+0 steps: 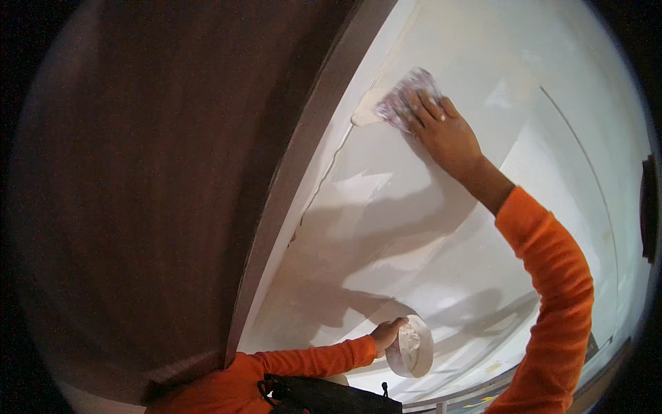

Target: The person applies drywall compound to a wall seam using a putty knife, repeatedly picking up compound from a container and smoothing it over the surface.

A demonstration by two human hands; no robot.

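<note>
the spreader (400, 100), a flat, mottled purple piece blurred at its edges, lies high on the pale wall (372, 210), its left side meeting a patch of cream paste (365, 112). that patch sits over the upper end of a ragged crack (333, 164). the step in hand looks like smoothing paste over this crack; lower down, the line shows dark and uncovered. the next move seems to call for level pressure and a stroke along the crack, with more paste taken up if the patch runs thin.

the fingers of the right hand (448, 134) lie spread across the spreader's right part, pale smears on them, and hold it to the wall; the thumb's grip cannot be made out. the spreader reaches out past the fingertips, up and to the left.

well below, the left hand (388, 334) grasps the left side of a round tub (425, 345), with more pale paste inside. left of the crack stands a brown panel (158, 172).
</note>
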